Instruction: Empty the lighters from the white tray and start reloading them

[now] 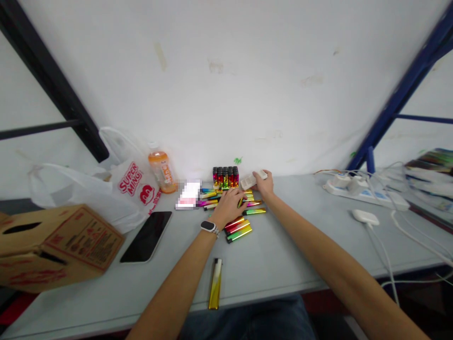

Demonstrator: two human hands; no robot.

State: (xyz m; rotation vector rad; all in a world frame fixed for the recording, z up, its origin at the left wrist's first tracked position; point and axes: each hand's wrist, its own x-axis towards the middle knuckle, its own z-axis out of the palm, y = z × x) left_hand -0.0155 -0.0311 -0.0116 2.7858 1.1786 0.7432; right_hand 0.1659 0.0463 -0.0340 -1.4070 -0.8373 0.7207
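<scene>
Nearest the camera in the head view: bare left forearm (184,274) and right forearm (318,250), stretched across the grey table (283,269). Close to the front edge, one gold lighter (215,285), lying alone, well apart from the others.

Farther in, the left hand (230,204), palm down and fingers bent over loose lighters (211,194); cannot tell whether gripping one or merely touching. Near the wall, the right hand (266,183), closed round one end of a pale oblong piece (248,182), held tilted just beside the standing lighters (225,177). Cannot tell whether raised clear of the table.

Judging by present positions, only partly done. Already upright: one tight block in rows, dark tops up, near the wall. Left lying flat: the loose spread under and around the left hand, three lighters (238,228) side by side just right of the left wrist, plus the lone gold one. Probably more flat than countable, with some covered by the hand.

Off to the left, untouched: black phone (146,236), orange bottle (163,171), plastic bag (132,191) and cardboard box (79,241).
</scene>
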